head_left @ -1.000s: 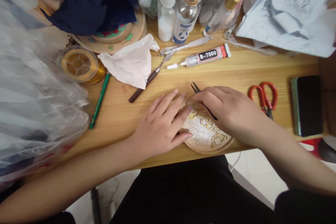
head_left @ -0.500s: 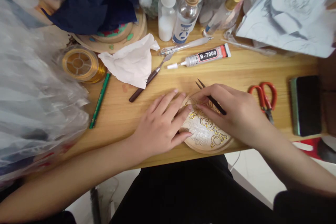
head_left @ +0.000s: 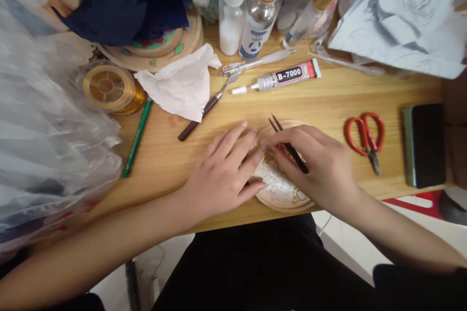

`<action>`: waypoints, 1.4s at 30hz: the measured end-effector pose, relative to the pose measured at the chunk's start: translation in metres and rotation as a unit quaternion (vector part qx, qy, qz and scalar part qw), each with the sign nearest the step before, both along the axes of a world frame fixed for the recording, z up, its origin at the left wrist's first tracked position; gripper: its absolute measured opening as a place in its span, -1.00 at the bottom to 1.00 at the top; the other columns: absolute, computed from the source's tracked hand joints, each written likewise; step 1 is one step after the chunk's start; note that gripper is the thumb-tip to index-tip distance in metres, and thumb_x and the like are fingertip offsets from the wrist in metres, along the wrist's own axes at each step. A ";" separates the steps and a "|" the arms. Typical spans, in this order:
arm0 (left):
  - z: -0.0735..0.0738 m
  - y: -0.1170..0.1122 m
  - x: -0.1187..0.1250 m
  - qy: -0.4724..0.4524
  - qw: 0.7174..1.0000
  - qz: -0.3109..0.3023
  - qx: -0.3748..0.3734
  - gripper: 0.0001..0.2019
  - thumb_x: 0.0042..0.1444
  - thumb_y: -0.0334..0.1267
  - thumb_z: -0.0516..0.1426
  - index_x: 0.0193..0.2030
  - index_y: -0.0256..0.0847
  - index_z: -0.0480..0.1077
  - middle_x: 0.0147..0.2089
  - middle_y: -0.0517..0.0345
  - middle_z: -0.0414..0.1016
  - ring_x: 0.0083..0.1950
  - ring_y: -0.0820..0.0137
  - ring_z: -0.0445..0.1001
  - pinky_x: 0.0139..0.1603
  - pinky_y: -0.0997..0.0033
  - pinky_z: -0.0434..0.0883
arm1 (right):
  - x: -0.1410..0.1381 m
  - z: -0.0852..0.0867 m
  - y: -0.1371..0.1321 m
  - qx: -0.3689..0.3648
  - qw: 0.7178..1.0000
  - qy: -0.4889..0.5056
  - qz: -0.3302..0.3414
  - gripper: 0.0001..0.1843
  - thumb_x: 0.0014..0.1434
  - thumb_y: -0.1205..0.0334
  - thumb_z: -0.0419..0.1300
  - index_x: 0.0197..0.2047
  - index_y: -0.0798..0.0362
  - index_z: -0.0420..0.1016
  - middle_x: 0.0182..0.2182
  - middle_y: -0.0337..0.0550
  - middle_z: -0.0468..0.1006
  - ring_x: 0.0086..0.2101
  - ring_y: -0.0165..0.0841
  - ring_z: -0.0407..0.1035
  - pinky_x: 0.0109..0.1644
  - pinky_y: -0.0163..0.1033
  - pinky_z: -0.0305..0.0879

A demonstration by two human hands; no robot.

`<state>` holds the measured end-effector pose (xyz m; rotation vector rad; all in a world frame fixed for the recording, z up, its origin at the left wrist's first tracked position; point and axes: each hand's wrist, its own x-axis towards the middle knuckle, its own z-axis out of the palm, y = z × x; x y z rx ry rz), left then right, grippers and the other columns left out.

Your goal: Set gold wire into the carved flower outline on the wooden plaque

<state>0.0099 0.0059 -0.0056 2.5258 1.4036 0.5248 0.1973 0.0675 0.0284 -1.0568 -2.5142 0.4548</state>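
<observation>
A round wooden hoop (head_left: 279, 207) lies near the table's front edge, its pale fabric (head_left: 275, 187) bearing pencilled flowers and gold wire outlines. My left hand (head_left: 226, 172) rests flat with fingers stretched, fingertips and thumb over the hoop's left side. Black tweezers (head_left: 296, 156) lie in my right hand (head_left: 316, 155), their points directed up and left, away from the fabric. Thumb and index finger of that hand are pinched together above the hoop, close to my left index fingertip. A thin wire seems to be at the pinch, but it is too fine to be sure. My right hand hides much of the pattern.
Red-handled pliers (head_left: 366, 138) and a phone (head_left: 425, 146) lie on the right. Behind the hoop are a glue tube (head_left: 288, 77), a palette knife (head_left: 199, 119), a tissue (head_left: 182, 82) and bottles (head_left: 258, 24). Gold wire spool (head_left: 109, 88), green pencil (head_left: 137, 138) and plastic bags (head_left: 54, 121) occupy the left.
My right hand has shifted slightly left over the hoop, with the tweezers tilting along, covering more of the gold pattern. My left hand stays in place. The view has moved a little.
</observation>
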 end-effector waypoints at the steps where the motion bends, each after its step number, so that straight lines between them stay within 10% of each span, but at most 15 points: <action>1: 0.000 0.000 0.000 0.000 1.000 0.001 -0.001 -0.52 0.24 -0.03 0.12 0.16 -0.35 0.39 0.27 -0.24 0.33 0.33 -0.06 0.24 0.24 -0.06 0.31 | 0.000 -0.001 -0.002 0.002 1.000 0.001 -0.002 -0.83 0.17 0.51 0.11 -0.28 0.04 0.40 -0.40 -0.18 0.58 -0.36 -0.34 0.47 -0.28 -0.25 0.38; 42: -0.003 -0.002 -0.001 0.038 0.997 -0.004 0.066 -0.44 0.25 -0.01 0.08 0.21 -0.45 0.28 0.24 -0.31 0.35 0.32 -0.03 0.26 0.26 -0.03 0.27 | 0.033 -0.011 -0.028 -0.008 0.984 0.142 -0.110 -0.69 0.10 0.51 0.25 -0.11 0.01 0.41 -0.32 -0.21 0.56 -0.31 -0.39 0.46 -0.20 -0.26 0.41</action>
